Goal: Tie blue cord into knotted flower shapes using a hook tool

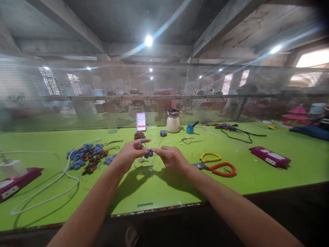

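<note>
Above the middle of the table, my left hand (131, 153) is closed on a small blue yarn piece (149, 154), with a strand of yarn looped over its raised forefinger. My right hand (171, 157) meets the piece from the other side, fingers pinched together; whatever sits in that pinch is too small to make out. From the piece a blue strand runs back to a little blue yarn ball (163, 133). A multicoloured yarn ball (139, 135) lies just behind my left hand. Left of it are several blue yarn flowers (79, 156) and dark-orange ones (94, 159).
Right of my right hand lie large scissors (222, 169) with red and yellow handles. Purple power strips (271, 157) flank both sides, and a white cable (48, 190) loops on the left. A phone (141, 121), cream jug (173, 122) and blue pot (190, 129) stand before the mesh screen.
</note>
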Tool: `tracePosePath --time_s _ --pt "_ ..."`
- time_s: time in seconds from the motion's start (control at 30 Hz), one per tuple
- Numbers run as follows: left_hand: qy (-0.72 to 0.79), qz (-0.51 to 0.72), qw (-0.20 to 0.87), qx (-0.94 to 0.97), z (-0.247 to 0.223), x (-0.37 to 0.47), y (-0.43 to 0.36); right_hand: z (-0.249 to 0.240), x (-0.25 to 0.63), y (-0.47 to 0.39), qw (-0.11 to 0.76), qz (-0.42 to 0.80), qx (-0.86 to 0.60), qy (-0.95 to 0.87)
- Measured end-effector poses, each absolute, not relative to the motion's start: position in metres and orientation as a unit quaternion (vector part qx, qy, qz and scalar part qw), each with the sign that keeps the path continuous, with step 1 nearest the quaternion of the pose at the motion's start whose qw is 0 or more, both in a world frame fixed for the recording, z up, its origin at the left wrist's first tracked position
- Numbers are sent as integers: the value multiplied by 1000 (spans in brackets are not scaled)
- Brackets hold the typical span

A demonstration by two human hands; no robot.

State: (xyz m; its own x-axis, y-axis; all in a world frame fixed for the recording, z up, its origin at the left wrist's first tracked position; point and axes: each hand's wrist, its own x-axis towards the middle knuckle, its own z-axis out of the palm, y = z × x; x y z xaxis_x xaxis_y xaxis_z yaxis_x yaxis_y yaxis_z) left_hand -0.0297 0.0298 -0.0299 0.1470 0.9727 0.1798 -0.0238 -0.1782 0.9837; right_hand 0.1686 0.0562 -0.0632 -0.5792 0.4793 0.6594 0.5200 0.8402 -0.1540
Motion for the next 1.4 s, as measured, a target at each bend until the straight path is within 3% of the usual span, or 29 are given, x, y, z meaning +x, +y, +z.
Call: tracePosePath --time_s 0.23,0.6,0.9,1.03,1.4 --pt "473 485 433 595 -25 -30 27 -56 170 52 269 -67 -309 -910" --pt "428 499 525 541 -24 -36 28 -56 170 58 326 112 -253 -904" --pt "423 483 551 533 -23 -36 27 -52 171 46 273 -77 -295 -912" --pt "429 472 547 543 -23 -37 27 -51 172 45 253 -98 -299 -915" --pt "423 444 555 561 -25 -44 31 -50 173 50 317 132 -234 -910"
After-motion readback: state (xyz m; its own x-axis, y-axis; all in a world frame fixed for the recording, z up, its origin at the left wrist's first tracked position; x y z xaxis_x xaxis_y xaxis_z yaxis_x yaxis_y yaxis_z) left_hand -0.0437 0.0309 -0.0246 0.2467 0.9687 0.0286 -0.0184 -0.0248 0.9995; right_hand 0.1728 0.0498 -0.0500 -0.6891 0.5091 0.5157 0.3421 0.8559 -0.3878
